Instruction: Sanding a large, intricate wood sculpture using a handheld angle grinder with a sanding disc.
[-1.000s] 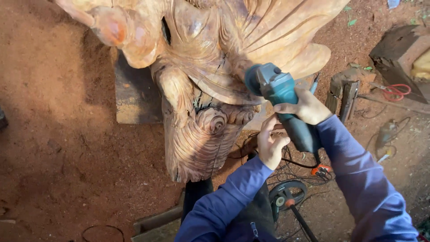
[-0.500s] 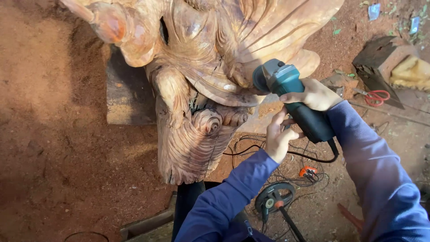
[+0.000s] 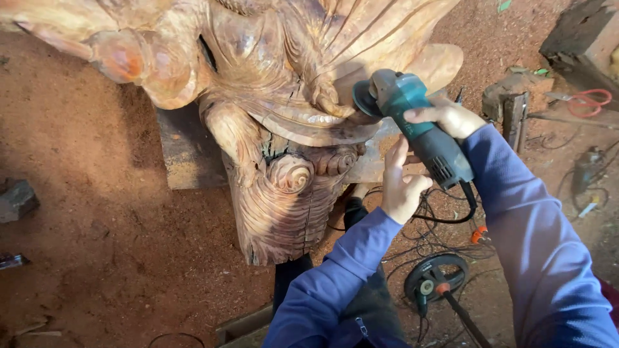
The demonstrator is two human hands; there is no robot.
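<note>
Right hand (image 3: 451, 119): fingers curled closed over the top of a teal angle grinder (image 3: 416, 125), gripping its body. Left hand (image 3: 401, 183): fingers partly open, resting against the grinder's underside. Grinder disc touching a curved ledge of the large wood carving (image 3: 284, 122). Black cable (image 3: 451, 216) hanging from the grinder's rear, above the red dirt floor (image 3: 97, 258).

Head cam, looks steeply down, close-up.

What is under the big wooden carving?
Under the carving lies a wooden plank on reddish dirt ground. The carving covers how far the plank runs.
</note>
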